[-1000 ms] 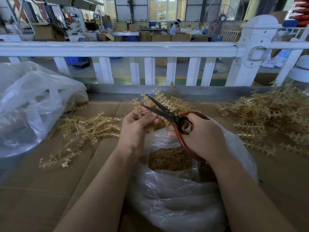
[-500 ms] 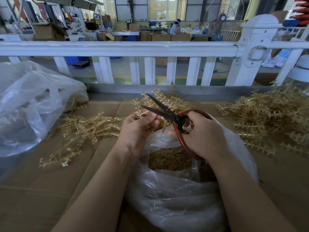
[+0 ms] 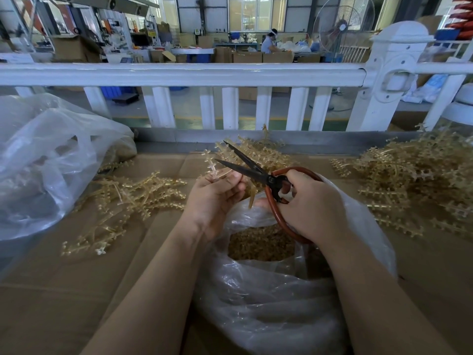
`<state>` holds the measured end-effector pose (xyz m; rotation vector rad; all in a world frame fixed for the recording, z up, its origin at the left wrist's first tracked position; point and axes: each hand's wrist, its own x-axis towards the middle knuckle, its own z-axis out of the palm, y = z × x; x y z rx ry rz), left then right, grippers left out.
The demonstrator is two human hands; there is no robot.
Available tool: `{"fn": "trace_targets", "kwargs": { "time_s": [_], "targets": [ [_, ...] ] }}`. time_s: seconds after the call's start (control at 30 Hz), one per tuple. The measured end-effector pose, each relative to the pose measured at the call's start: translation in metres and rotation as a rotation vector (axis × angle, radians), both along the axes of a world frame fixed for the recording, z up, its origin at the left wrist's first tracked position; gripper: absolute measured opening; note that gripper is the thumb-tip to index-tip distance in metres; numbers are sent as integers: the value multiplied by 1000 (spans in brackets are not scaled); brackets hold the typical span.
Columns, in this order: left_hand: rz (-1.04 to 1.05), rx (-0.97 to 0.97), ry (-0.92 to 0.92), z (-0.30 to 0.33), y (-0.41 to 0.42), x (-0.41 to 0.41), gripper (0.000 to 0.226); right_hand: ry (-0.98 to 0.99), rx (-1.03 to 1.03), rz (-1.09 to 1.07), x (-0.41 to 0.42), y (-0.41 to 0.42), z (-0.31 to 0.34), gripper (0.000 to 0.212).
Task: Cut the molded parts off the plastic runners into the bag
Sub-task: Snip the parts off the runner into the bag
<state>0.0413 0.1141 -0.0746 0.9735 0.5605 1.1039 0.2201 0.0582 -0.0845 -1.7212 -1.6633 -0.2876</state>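
My left hand [image 3: 217, 193] pinches a yellowish plastic runner [image 3: 211, 166] that sticks up above the fingers, with small molded parts along it. My right hand [image 3: 311, 203] grips the red loop handles of black-bladed scissors [image 3: 245, 166]. The blades stand apart and point up-left, their tips just right of the runner. Both hands hover over the mouth of a clear plastic bag [image 3: 268, 303] that holds a heap of small cut parts [image 3: 261, 243].
Runner piles lie on the cardboard-covered table: a big heap at right [image 3: 414, 180], a smaller one at left [image 3: 122, 198], another behind the scissors [image 3: 258, 149]. A large clear bag [image 3: 43, 160] fills the left side. A white railing [image 3: 179, 73] runs along the table's far edge.
The scissor blades have opened a little wider and the runner in my left hand stands a bit taller. Both hands stay over the bag.
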Motion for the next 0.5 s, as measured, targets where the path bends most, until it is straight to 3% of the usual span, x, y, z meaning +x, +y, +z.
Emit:
{"fn": "trace_targets", "kwargs": {
  "time_s": [0.3,0.5],
  "targets": [
    [45,-54,-5,-3,1,1,5,-77,-1,-49,0,1,-2,62],
    [49,-52,10,-3,2,1,5,-84,34,-30,0,-1,-2,66]
  ]
}}
